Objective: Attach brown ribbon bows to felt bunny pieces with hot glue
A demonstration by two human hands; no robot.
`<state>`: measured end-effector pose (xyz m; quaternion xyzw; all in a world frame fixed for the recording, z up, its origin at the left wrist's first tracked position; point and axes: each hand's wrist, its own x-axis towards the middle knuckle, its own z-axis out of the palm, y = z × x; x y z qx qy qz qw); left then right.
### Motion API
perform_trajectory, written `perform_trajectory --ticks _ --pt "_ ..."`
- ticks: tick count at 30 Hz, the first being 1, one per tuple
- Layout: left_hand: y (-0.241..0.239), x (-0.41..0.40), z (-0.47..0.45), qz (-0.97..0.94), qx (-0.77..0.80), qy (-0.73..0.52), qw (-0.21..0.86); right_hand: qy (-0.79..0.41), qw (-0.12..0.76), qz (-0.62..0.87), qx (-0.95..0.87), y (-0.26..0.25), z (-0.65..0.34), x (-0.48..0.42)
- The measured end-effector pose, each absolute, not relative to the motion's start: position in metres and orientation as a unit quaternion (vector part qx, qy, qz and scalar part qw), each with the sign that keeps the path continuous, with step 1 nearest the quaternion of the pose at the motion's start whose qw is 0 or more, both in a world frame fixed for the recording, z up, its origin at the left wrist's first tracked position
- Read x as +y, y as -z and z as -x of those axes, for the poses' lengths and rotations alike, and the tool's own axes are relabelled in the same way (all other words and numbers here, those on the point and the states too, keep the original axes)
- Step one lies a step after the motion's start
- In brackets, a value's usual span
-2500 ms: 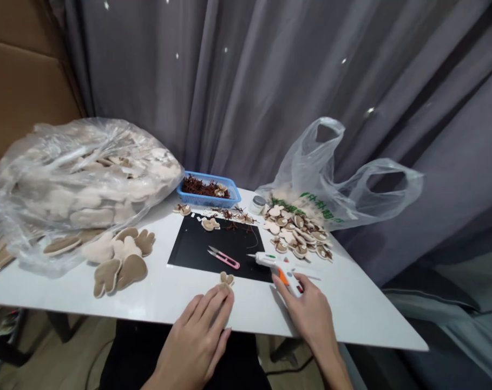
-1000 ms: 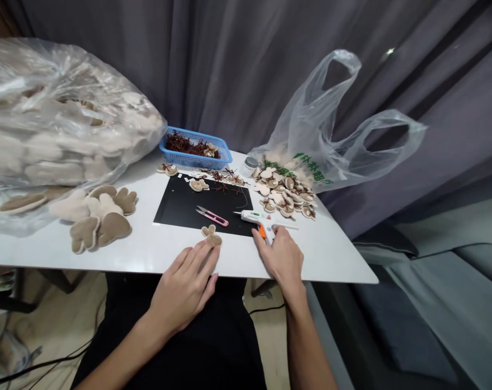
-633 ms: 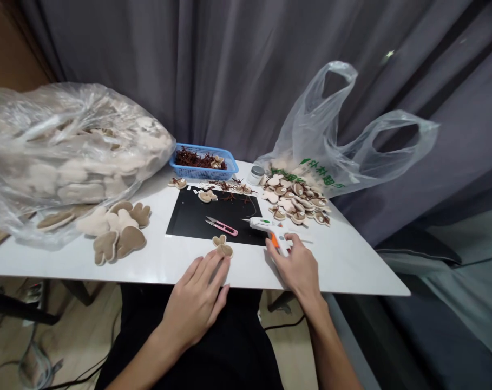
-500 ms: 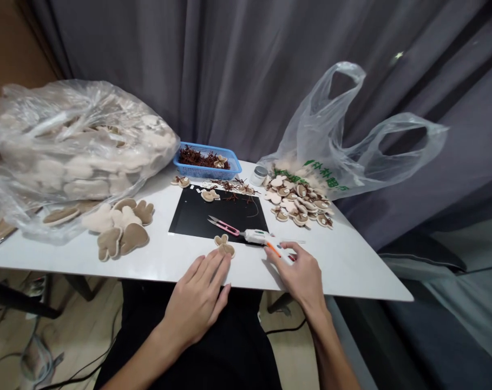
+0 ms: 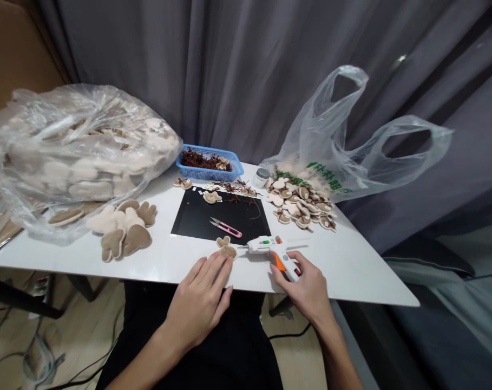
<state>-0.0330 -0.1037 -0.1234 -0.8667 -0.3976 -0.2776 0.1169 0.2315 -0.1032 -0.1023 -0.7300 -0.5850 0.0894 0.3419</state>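
Note:
My left hand (image 5: 203, 295) lies with its fingers stretched out, the tips resting on a small brown-and-cream bunny-shaped fabric piece (image 5: 228, 250) near the table's front edge. My right hand (image 5: 308, 284) is wrapped round the handle of a white hot glue gun (image 5: 266, 244) with an orange trigger. The gun's nozzle points left, close beside the bunny piece; whether it touches I cannot tell. Behind them, pink-handled thread snips (image 5: 227, 227) lie on a black mat (image 5: 192, 216).
A clear bag of fabric pieces (image 5: 83, 157) fills the left, with loose pieces (image 5: 136, 238) before it. A blue basket (image 5: 207, 174) of brown bows stands at the back. A jar (image 5: 261, 177), a pile of bow-trimmed pieces (image 5: 298, 203) and a plastic carrier bag (image 5: 322, 146) are on the right.
The glue gun has been lifted off the table and tilted, its nozzle now nearer the bunny piece and clear of the snips. My left hand stays on the piece.

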Motion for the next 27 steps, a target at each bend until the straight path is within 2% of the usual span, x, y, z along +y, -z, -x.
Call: perform_trajectory --ticks 12,27 --pt "0.120 -0.104 0.030 0.863 -0.395 0.292 0.121 0.104 0.345 0.682 -0.636 0.124 -0.229 -0.106" --pt "0.121 -0.104 0.030 0.863 -0.400 0.288 0.111 0.165 0.337 0.647 -0.664 0.125 -0.228 -0.106"
